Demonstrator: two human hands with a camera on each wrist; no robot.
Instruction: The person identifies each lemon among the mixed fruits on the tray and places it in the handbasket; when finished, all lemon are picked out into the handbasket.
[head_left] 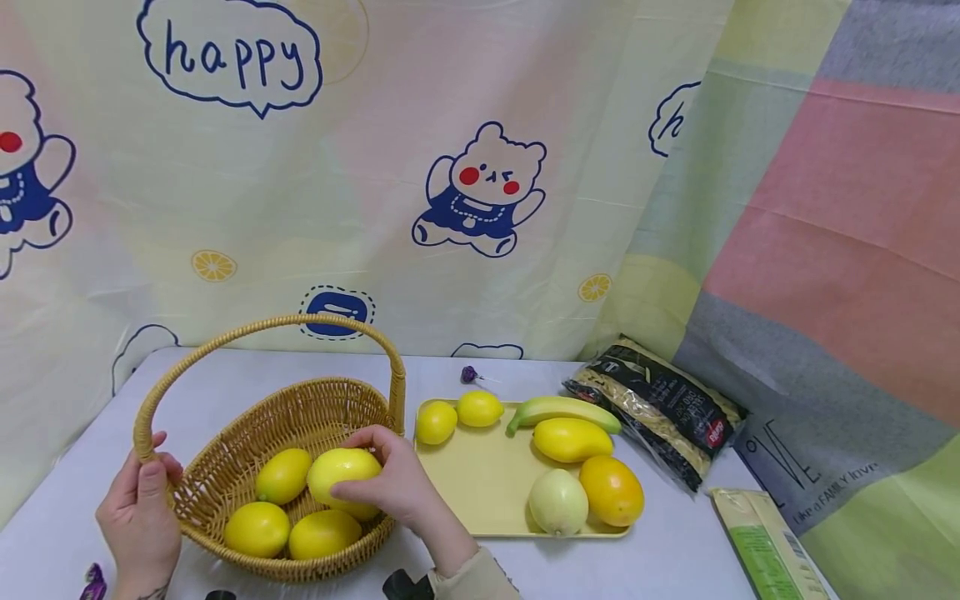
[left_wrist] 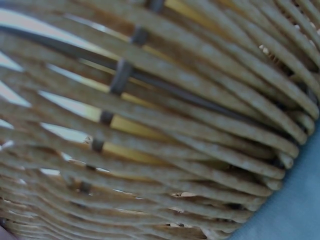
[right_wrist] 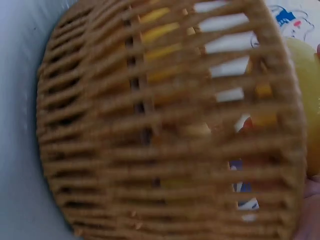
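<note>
A wicker basket (head_left: 225, 446) with a tall hoop handle stands on the white table at the left. My left hand (head_left: 142, 508) grips the basket's rim where the handle meets it. My right hand (head_left: 390, 479) holds a yellow lemon (head_left: 341, 471) inside the basket, above three other lemons (head_left: 283, 475) lying in it. The left wrist view is filled by the basket's woven wall (left_wrist: 160, 130). In the right wrist view the basket wall (right_wrist: 165, 130) fills the frame, with the held lemon (right_wrist: 307, 95) at the right edge.
A pale yellow tray (head_left: 487, 487) right of the basket holds two lemons (head_left: 437, 422), a banana (head_left: 562, 408), a mango (head_left: 572, 439), an orange fruit (head_left: 611, 490) and a pale round fruit (head_left: 558, 502). A dark pasta bag (head_left: 656, 404) and a green packet (head_left: 761, 546) lie further right.
</note>
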